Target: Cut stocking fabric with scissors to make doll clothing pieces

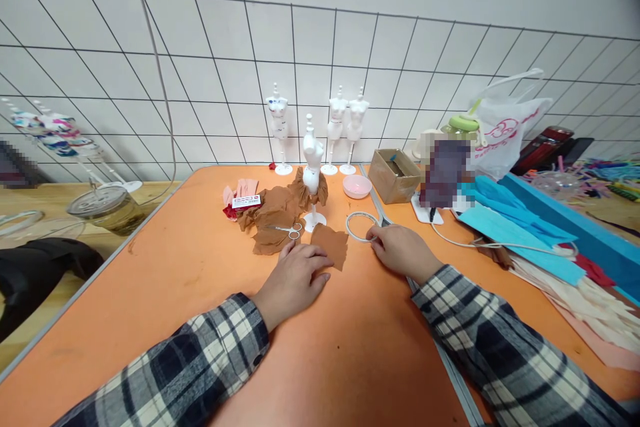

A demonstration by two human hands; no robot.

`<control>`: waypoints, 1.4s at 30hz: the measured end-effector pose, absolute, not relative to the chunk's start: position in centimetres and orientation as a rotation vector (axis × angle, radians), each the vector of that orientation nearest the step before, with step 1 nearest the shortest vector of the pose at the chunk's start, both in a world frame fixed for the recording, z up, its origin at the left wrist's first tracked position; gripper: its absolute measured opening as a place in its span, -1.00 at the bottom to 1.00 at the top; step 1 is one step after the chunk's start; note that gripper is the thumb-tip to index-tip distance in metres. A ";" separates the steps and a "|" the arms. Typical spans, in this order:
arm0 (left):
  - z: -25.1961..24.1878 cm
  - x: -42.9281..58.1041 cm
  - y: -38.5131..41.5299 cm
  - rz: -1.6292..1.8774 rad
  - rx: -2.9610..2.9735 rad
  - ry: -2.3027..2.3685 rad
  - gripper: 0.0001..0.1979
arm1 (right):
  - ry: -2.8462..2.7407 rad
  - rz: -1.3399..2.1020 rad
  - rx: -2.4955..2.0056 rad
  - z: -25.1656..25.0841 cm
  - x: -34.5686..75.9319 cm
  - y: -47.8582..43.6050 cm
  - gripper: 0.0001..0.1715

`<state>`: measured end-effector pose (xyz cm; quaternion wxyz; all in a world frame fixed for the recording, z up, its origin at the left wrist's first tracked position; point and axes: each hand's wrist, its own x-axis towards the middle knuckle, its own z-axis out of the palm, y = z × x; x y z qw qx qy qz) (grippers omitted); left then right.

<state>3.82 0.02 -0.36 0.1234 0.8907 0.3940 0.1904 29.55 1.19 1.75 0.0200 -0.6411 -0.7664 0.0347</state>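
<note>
Resting left hand point(300, 272): palm down on the orange table point(310, 347), fingers loosely spread, fingertips at the near edge of a brown cloth square point(334, 245).
Right hand point(403, 248): thumb and fingertips meet at the near right edge of a pale ring point(347, 225); whether they grip it, I cannot tell.
Cloth square: flat between the hands, just in front of a white dress form's base.
Scissors point(289, 231): lying on the brown cloth pile point(275, 208), left of that base.
Dress form point(313, 150): upright, brown ruffled cloth point(303, 192) around its lower part.
Bowl point(357, 187): pink, beside a cardboard box point(397, 185).
Wall point(220, 93): tiled, three more white forms point(337, 121) before it.
</note>
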 end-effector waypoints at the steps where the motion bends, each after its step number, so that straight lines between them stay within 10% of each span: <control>1: -0.4 3.8 0.0 0.556 2.598 1.148 -0.79 | -2.375 0.109 -1.973 1.7 29.6 1.2 -0.73; 28: -0.3 3.8 0.1 0.546 2.602 1.122 -0.81 | -2.157 0.006 -1.969 2.1 30.5 1.4 -0.78; 42: 0.9 3.7 0.0 0.558 2.712 1.191 -0.75 | -2.745 0.197 -1.205 1.1 26.0 -0.7 -0.75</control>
